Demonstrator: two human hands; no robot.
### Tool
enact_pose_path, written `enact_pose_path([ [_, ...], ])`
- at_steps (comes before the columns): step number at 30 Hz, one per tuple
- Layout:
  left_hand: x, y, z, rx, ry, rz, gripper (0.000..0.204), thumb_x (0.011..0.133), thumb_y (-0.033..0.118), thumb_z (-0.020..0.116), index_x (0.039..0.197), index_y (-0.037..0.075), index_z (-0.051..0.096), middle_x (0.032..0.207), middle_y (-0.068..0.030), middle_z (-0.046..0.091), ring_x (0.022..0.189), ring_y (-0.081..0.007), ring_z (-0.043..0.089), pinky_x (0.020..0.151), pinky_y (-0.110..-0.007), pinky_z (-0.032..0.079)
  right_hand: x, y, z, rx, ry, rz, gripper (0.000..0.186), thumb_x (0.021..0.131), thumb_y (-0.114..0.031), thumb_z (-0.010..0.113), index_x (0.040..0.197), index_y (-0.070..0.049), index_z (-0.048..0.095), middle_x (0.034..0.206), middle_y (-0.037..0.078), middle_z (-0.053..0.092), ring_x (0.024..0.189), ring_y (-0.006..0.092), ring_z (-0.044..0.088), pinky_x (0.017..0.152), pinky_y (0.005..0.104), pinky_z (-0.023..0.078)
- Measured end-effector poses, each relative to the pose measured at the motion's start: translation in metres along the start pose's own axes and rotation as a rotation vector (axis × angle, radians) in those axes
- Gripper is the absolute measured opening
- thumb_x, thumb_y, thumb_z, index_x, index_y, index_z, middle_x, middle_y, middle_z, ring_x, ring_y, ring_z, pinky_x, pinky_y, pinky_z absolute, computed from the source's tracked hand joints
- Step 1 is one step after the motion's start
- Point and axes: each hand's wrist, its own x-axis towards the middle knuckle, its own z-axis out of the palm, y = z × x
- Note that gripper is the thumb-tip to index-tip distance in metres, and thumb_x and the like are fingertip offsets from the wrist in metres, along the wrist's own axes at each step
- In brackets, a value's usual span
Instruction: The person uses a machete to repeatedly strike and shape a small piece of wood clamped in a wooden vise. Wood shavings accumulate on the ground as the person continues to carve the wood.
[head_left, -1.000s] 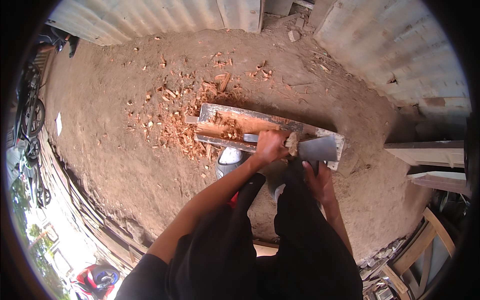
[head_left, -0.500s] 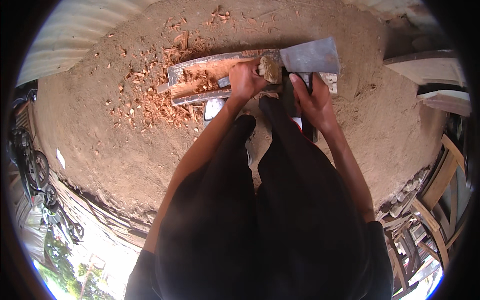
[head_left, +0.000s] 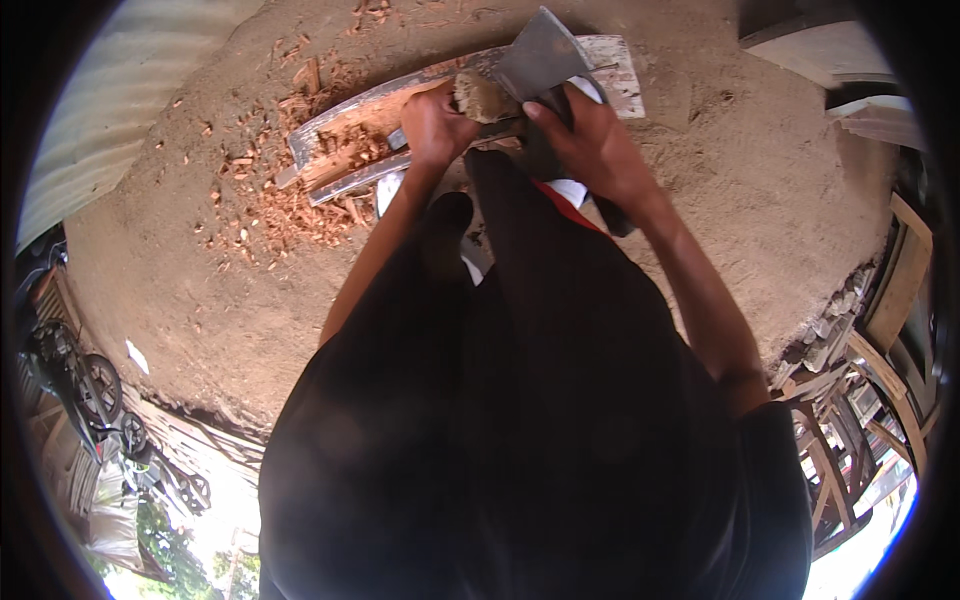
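Note:
A long hollowed piece of wood (head_left: pixel 375 92) lies on the ground before my legs, its worn edges raised around a trough with loose chips in it. My left hand (head_left: pixel 432 125) is closed around a chisel (head_left: pixel 482 98) whose pale handle end is frayed. The chisel's metal part shows left of the fist, over the trough; its cutting edge is hidden. My right hand (head_left: pixel 600 145) grips a hatchet (head_left: pixel 543 58) close to its broad grey blade. That blade is tilted, right beside the frayed handle end; whether they touch I cannot tell.
Reddish wood chips (head_left: pixel 265 212) are scattered on the dirt floor left of the workpiece. A corrugated sheet (head_left: pixel 120 100) stands at upper left, a motorcycle (head_left: pixel 95 390) at far left. Wooden frames and boards (head_left: pixel 905 290) crowd the right edge; curved boards (head_left: pixel 820 50) lie at upper right.
The hatchet has swung left toward the chisel's handle end and its blade is now tilted. My left hand keeps its hold. The whole view has shifted, with the workpiece higher and further left.

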Motion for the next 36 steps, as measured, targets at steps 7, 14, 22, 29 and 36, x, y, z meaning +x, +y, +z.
enact_pose_path([
  [7,-0.005,-0.006,-0.003,-0.107,0.014,-0.010,0.029,0.072,0.027,0.084,0.094,0.009,0.077,0.080,-0.0166,0.074,0.075,-0.0352,0.074,0.068,-0.043,0.055,0.003,-0.007,0.000,0.072,-0.080,0.143,0.040,0.104,-0.038,0.064,0.098,0.001,0.056,0.066,0.011,0.059,0.053,0.0167,0.060,0.051,0.0361,0.048],
  [14,0.003,-0.021,0.005,0.179,-0.115,-0.060,0.029,0.074,0.037,0.080,0.090,0.014,0.077,0.070,-0.0158,0.070,0.066,-0.0382,0.070,0.061,-0.046,0.055,0.000,-0.011,0.007,0.247,-0.072,0.318,0.039,0.104,-0.039,0.065,0.094,-0.002,0.057,0.069,0.004,0.056,0.052,0.0123,0.053,0.048,0.0323,0.044],
  [22,-0.005,-0.008,0.003,-0.083,-0.028,0.063,0.027,0.070,0.034,0.080,0.089,0.016,0.074,0.078,-0.0136,0.072,0.069,-0.0364,0.070,0.062,-0.048,0.054,0.008,-0.015,-0.007,0.158,-0.164,0.363,0.027,0.105,-0.029,0.064,0.100,-0.003,0.057,0.064,0.001,0.053,0.047,0.0092,0.049,0.043,0.0291,0.041],
  [29,-0.012,-0.009,-0.005,-0.052,-0.136,0.111,0.032,0.066,0.023,0.077,0.095,0.013,0.066,0.072,-0.0142,0.067,0.070,-0.0357,0.069,0.059,-0.049,0.049,0.024,-0.024,-0.022,0.051,-0.215,0.396,0.034,0.106,-0.032,0.061,0.103,0.001,0.058,0.076,0.014,0.065,0.060,0.0238,0.064,0.057,0.0404,0.050],
  [36,-0.003,-0.005,-0.010,-0.145,-0.073,0.041,0.024,0.067,0.021,0.074,0.089,0.014,0.067,0.074,-0.0144,0.069,0.071,-0.0362,0.070,0.059,-0.049,0.048,0.018,-0.014,-0.004,0.019,-0.213,0.307,0.028,0.106,-0.027,0.060,0.104,0.001,0.057,0.077,0.016,0.064,0.057,0.0244,0.062,0.054,0.0374,0.049],
])
